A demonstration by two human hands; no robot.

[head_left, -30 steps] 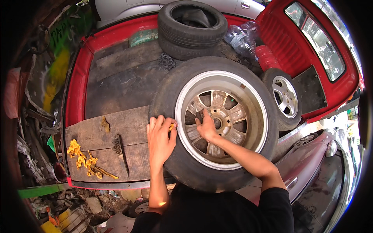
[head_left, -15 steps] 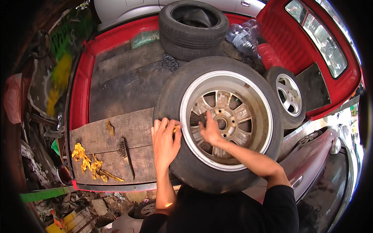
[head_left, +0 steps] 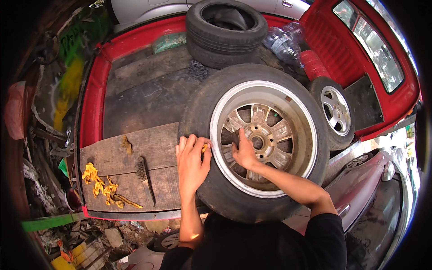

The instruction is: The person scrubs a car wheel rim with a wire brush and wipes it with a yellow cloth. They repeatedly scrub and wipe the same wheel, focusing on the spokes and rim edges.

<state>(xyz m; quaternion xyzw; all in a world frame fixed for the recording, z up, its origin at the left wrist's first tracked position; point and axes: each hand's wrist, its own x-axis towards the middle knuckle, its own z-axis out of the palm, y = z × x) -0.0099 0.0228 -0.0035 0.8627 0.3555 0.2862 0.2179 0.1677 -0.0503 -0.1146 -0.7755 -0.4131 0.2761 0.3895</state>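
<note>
Pinching small yellow scrap (head_left: 204, 148) in left hand (head_left: 193, 163), with round black rubber tyre (head_left: 216, 96) beneath; keeping right hand (head_left: 244, 152) apart, with silver metal wheel (head_left: 300, 128) around; cannot tell its grip.

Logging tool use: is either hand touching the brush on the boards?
No, the brush lies apart, left of the left hand, while the right hand is inside the wheel.

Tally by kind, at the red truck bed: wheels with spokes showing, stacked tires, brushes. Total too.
Spoked wheels: 2 (large wheel, smaller wheel)
Stacked tires: 2 (upper tire, lower tire)
Brush: 1
Total: 5
</note>
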